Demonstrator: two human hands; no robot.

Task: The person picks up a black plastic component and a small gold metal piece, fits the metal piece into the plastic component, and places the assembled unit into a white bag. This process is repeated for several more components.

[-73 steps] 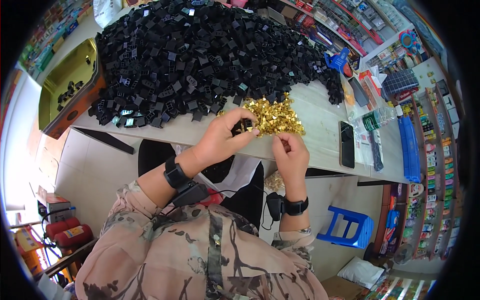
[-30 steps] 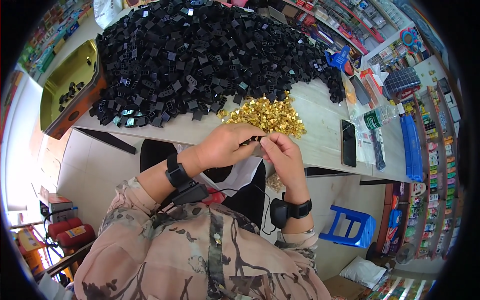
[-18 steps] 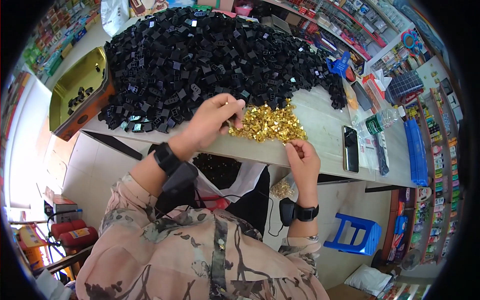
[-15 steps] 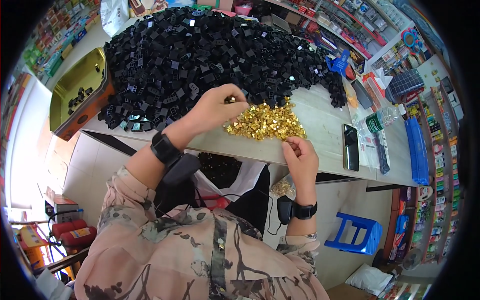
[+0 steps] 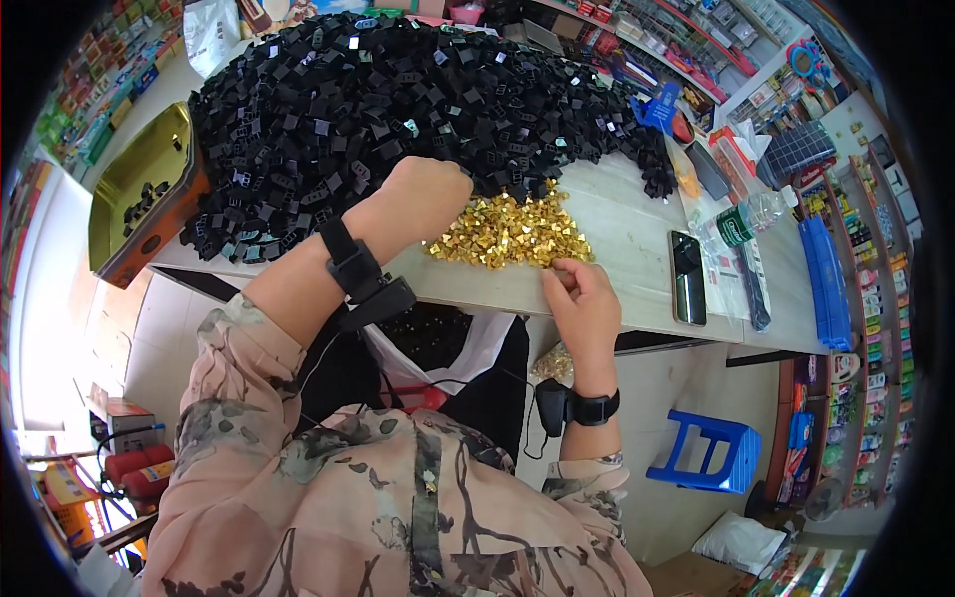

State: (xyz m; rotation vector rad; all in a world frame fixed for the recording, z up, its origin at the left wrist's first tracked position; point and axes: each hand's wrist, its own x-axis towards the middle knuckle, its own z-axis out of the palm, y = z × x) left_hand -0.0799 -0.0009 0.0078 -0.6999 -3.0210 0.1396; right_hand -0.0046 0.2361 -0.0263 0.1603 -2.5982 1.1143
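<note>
A heap of small shiny gold pieces (image 5: 512, 234) lies near the front edge of the table. My left hand (image 5: 410, 204) is over the border between this heap and a big mound of black plastic pieces (image 5: 388, 109). Its back is turned up and the fingers curl under, so whatever they hold is hidden. At the heap's near right edge, my right hand (image 5: 582, 303) has thumb and fingers bent together beside the gold pieces. Any piece between those fingertips is too small to make out. Both wrists wear black straps with small boxes.
A gold-lined box (image 5: 144, 189) with a few black pieces stands at the left. Rightward lie a phone (image 5: 687, 279), a plastic bottle (image 5: 751, 219) and a blue tray (image 5: 824, 284). Below the table edge are an open white bag (image 5: 477, 348) and a blue stool (image 5: 706, 453).
My left hand has turned over, its back now upward and its fingers out of sight. My right hand stays at the heap's near edge. The whole view has shifted slightly.
</note>
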